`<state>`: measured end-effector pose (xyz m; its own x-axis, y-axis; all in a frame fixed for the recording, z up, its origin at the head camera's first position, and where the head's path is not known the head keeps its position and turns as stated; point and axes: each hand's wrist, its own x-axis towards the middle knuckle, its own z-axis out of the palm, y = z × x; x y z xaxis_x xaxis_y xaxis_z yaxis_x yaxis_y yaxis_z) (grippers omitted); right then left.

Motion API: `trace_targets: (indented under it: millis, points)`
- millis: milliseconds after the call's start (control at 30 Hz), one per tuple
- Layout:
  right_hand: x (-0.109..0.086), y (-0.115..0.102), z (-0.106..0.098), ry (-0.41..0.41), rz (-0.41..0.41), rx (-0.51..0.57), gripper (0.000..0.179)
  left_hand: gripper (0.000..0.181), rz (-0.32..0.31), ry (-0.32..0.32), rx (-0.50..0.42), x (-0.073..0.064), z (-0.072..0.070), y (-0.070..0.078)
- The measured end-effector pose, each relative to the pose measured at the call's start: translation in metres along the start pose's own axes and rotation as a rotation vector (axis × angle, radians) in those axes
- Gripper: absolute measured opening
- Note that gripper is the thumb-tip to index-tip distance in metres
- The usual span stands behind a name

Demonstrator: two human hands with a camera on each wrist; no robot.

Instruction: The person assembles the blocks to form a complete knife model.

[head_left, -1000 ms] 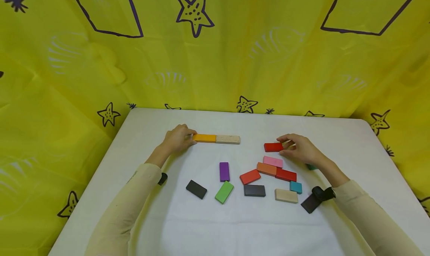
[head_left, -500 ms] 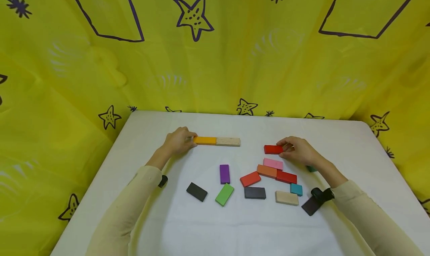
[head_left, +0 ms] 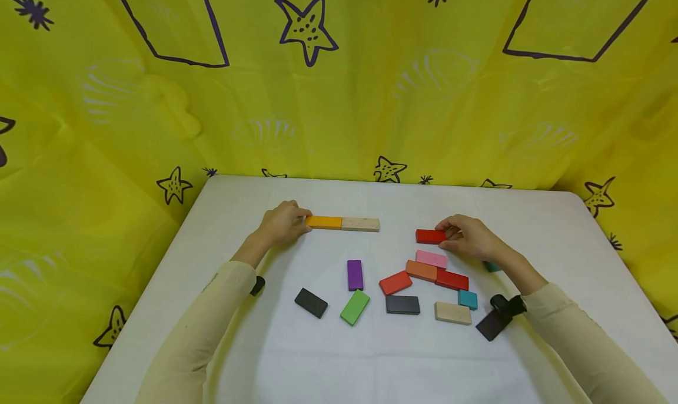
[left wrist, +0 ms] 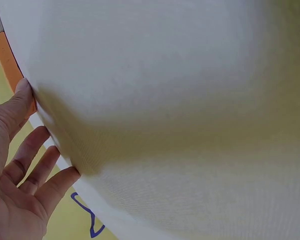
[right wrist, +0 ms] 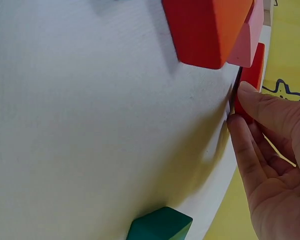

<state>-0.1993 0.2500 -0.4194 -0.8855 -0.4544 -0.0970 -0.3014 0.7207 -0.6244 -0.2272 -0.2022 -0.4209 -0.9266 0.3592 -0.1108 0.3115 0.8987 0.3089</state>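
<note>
My left hand (head_left: 286, 221) pinches the left end of a yellow-orange block (head_left: 325, 222) between thumb and fingers. That block lies end to end with a pale wood-coloured block (head_left: 361, 224) toward the back of the white table. My right hand (head_left: 468, 237) grips the right end of a red block (head_left: 430, 236), some distance to the right of that pair. In the right wrist view, the thumb lies along the red block (right wrist: 252, 75). The left wrist view shows the left thumb on the orange end (left wrist: 9, 62), the other fingers spread by the tabletop.
Nearer the front lie a pink block (head_left: 431, 259), an orange block (head_left: 421, 270), a purple block (head_left: 355, 275), a green block (head_left: 355, 307), a small blue block (head_left: 468, 299) and several others. A dark green block (head_left: 491, 267) is partly hidden behind the right wrist.
The head view has shifted a little, so everything appears slightly lower. Both hands keep their holds, and the blocks lie as before.
</note>
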Motion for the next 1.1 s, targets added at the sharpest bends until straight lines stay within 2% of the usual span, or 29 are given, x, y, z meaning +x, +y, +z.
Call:
trace_targets:
  millis: [367,833,1100]
  points:
    - [0.005,-0.010,0.004,0.003,0.003,0.026,0.037,0.037,0.006,0.005,0.004,0.000,0.001,-0.001]
    - [0.024,-0.026,0.013,-0.002,-0.032,0.061,0.035,0.034,0.028,0.012,-0.005,-0.002,-0.001,0.001]
    - [0.036,-0.034,0.018,-0.003,0.003,0.065,0.034,0.034,0.026,0.010,0.001,0.000,-0.001,0.001]
